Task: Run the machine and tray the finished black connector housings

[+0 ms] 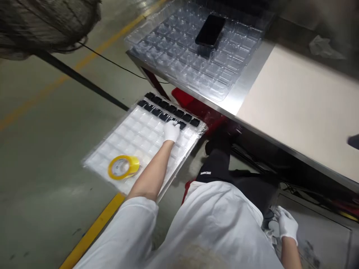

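My left hand (pixel 171 130), in a white glove, reaches down onto a white tray (pixel 126 134) with a grid of pockets. Its fingertips are closed at a small black part (pixel 181 125) in the second row. Two rows of such black parts (pixel 171 108) fill the tray's far edge. A roll of yellow tape (pixel 122 167) lies on the near left pockets of the same tray. Over at the right, beside my leg, my gloved right hand (pixel 288 223) has its fingers curled. Something pale and dark is by those fingers, too blurred to name.
A metal-edged table (pixel 297 112) with a beige top stands ahead. On it are stacked clear plastic trays (pixel 174 48) with a black phone (pixel 211 30) on top. A caged fan (pixel 47 26) stands upper left. A red bin (pixel 183 98) sits under the table.
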Motion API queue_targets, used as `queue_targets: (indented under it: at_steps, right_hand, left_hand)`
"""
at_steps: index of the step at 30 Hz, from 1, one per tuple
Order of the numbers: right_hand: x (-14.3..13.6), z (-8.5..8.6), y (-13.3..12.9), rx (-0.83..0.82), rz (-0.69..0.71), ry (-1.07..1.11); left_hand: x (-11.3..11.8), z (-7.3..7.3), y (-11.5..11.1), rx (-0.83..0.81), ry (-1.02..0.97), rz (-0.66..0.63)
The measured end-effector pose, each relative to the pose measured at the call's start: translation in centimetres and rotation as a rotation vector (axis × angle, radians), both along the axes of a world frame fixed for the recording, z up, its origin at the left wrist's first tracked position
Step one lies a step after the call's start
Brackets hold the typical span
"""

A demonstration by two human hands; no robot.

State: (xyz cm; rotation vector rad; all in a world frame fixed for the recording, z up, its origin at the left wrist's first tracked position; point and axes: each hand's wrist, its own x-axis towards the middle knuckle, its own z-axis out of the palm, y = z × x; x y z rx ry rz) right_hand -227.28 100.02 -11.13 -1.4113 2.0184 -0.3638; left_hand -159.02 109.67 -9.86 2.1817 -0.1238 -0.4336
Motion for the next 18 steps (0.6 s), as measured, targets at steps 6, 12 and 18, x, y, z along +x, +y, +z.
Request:
queue_targets:
  at_steps: [6, 12, 18]
  right_hand:
    - [9.6, 4.4, -2.8, 0.041, -0.005, -0.245]
    - [26.3, 4.0, -9.2, 0.147, 0.265, -0.387]
    - [37.7, -0.6, -16.4, 0.182, 0.156, -0.394]
  left_hand:
    - [-1.6, -0.1, 0.5, 0.077, -0.137, -0.089]
    - [-15.1, 1.0, -1.1, -0.160, 0.010, -0.417]
    - [-26.3, 1.2, 1.0, -0.198, 0.192, -0.923]
